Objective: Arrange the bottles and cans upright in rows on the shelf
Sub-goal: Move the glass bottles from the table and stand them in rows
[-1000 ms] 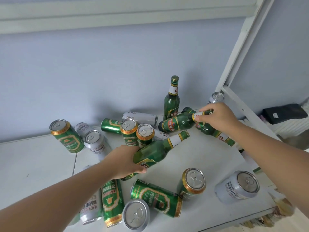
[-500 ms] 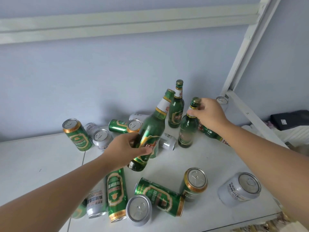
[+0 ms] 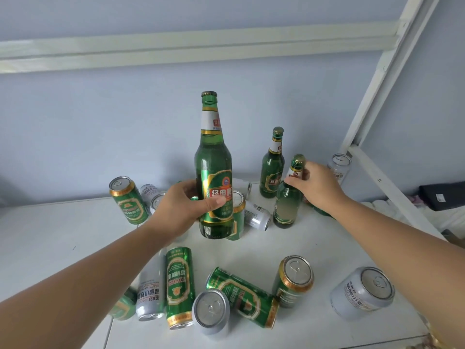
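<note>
My left hand grips a tall green bottle around its lower label and holds it upright above the white shelf. My right hand is closed on the neck of a second green bottle, which stands upright on the shelf. A third green bottle stands behind it by the wall. Several green and silver cans are scattered around: a green can and another green can lie on their sides at the front, and a silver can lies next to them.
The blue wall is close behind the shelf. A white slanted frame post rises at the right, with a silver can at its foot. Another silver can lies near the shelf's front right edge. An upright green can stands at the left.
My left hand has lifted its bottle from lying to fully upright and raised. My right hand has stood its bottle up on the shelf and keeps hold of the neck.
</note>
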Tool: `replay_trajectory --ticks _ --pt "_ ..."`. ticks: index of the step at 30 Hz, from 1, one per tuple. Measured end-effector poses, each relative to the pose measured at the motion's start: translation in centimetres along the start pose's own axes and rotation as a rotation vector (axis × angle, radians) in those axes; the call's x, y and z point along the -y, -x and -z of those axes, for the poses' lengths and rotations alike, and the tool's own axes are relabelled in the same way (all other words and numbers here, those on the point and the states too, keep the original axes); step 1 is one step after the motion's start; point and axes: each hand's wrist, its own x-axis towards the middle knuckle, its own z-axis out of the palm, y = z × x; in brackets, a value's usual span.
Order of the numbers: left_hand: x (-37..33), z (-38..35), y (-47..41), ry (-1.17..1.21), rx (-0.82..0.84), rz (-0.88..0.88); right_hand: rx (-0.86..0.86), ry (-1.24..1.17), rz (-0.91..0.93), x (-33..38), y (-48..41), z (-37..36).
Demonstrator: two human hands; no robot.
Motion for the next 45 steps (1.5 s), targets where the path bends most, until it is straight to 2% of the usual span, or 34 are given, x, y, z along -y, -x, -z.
replay_trajectory --ticks 8,12,20,28,35,45 --pt "-0.6 0.4 0.3 0.007 -0.024 -0.03 -0.06 -0.001 -0.02 0.6 0.1 -0.1" --pt "-1.1 1.2 0.8 -0.016 -0.031 -0.045 -0.059 0.055 0.06 2.8 -0.5 1.6" --pt "-2.7 4.2 2.5 0.068 -0.116 -0.11 -0.102 0.111 0.244 11.6 -1.7 6.3" --pt "-5.4 11.8 6.5 0.067 -0.157 -0.246 -0.12 0.031 0.38 24.0 0.9 7.5" --pt "-5.1 22.6 14.1 0.028 -0.237 -0.29 -0.12 -0.049 0.503 36.7 5.9 3.3" --pt "1.5 36.6 26.3 0.024 -0.378 -0.188 0.074 -0.32 0.459 47.7 10.7 -10.3"
